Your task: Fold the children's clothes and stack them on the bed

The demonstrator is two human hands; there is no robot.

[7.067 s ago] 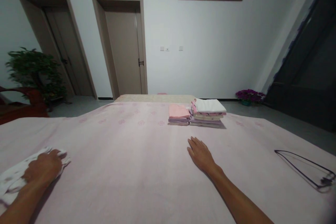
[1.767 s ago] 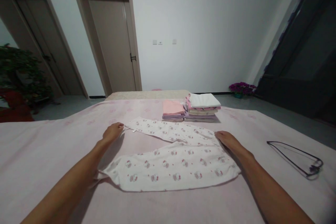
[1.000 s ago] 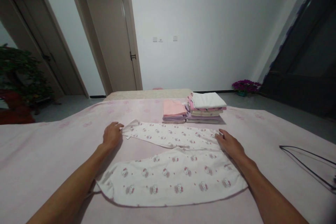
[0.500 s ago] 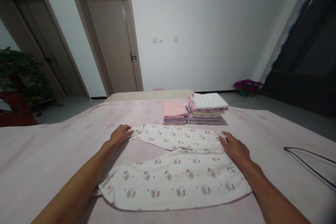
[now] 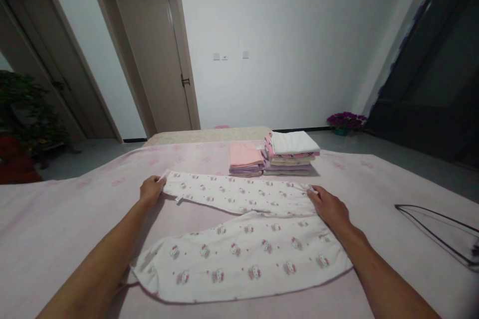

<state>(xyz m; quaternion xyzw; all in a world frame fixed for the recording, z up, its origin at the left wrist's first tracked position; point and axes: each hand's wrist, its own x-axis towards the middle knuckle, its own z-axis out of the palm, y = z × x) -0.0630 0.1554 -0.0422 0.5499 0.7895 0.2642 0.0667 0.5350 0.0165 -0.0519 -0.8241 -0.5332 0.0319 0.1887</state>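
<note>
A pair of white children's pants (image 5: 254, 251) with a pink-and-grey cartoon cat print lies spread sideways on the pink bedspread (image 5: 202, 219). Its waist is toward the right and its two legs point left. My left hand (image 5: 152, 190) is closed on the cuff of the far leg, with fingertips partly hidden. At the far waist corner, my right hand (image 5: 330, 207) pinches the waistband between thumb and fingers. A small white tag (image 5: 179, 200) sticks out from the far leg near my left hand. The near leg's cuff is partly behind my left forearm.
Beyond the pants stand a lower folded stack topped with peach cloth (image 5: 245, 155) and a taller stack topped with white cloth (image 5: 295, 143). A black wire hanger (image 5: 430, 232) lies at the right. Purple flowers (image 5: 346, 120) and a closed door (image 5: 149, 55) are farther back.
My left hand has moved left, drawing the far leg out longer and straighter. My right hand keeps its hold at the waistband. The view has shifted slightly.
</note>
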